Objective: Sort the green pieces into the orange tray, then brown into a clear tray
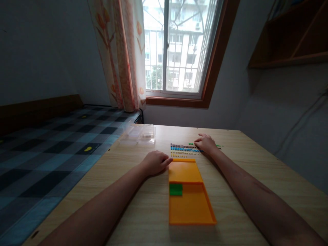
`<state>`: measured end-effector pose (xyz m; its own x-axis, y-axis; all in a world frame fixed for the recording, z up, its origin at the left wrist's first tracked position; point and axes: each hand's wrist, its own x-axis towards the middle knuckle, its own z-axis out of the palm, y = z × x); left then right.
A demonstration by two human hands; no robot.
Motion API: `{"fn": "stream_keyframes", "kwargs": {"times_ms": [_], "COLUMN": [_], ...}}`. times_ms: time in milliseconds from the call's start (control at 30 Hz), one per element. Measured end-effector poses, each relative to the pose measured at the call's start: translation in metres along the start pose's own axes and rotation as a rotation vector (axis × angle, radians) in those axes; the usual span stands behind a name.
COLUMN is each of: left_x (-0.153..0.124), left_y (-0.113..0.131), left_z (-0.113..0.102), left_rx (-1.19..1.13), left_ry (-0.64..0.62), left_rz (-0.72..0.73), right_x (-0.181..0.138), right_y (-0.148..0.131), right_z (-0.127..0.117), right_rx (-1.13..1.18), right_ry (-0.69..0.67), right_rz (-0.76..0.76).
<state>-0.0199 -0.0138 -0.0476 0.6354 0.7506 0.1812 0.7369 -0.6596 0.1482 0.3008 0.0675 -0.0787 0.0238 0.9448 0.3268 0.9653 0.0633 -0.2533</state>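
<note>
— Where are the small pieces?

— The rows of small coloured pieces point(183, 148) lie on the table point(138, 212) just beyond the far end of the orange tray point(194, 206): dark, blue, yellow and a few green ones. The right hand point(206, 143) rests on the right part of the rows, palm down.

— Is it gripping one?

— I cannot tell. Its fingers curl down over the pieces and hide whatever is under the tips.

— And the tray?

— It lies lengthwise in front of the person, split into a far and a near compartment. A green block point(175, 189) sits in the near one, in its far left corner, against the divider.

— The other hand?

— The left hand point(155, 163) lies on the table at the tray's far left corner, fingers loosely bent, the tips touching the rim and closed on nothing.

— What else is around?

— Clear plastic boxes point(139, 134) stand near the table's far left edge. A checked bed cover point(51, 153) is to the left, with a flowered curtain point(123, 54) and a window point(176, 48) behind.
</note>
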Motion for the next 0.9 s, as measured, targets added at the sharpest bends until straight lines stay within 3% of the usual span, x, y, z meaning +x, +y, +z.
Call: {"fn": "stream_keyframes", "kwargs": {"times_ms": [333,467,600,733,900], "left_x": [0.001,0.000,0.000,0.001,0.001], "left_y": [-0.002,0.000,0.001,0.000,0.002], "left_z": [0.001,0.000,0.000,0.001,-0.001], "left_rx": [-0.003,-0.008,-0.001,-0.001,-0.012], "left_ry": [-0.002,-0.003,0.001,0.006,0.008], "left_rz": [-0.004,-0.014,-0.019,-0.013,-0.001], "right_x": [-0.006,-0.007,-0.016,-0.063,-0.156], "right_y": [-0.007,-0.012,-0.023,-0.044,-0.071], "right_z": [-0.009,-0.035,-0.077,-0.110,-0.111], "right_rx": [-0.011,0.001,0.024,0.084,0.069], "right_ry": [0.076,0.158,0.258,0.311,0.042], "right_rz": [-0.020,-0.056,-0.121,-0.385,-0.564]}}
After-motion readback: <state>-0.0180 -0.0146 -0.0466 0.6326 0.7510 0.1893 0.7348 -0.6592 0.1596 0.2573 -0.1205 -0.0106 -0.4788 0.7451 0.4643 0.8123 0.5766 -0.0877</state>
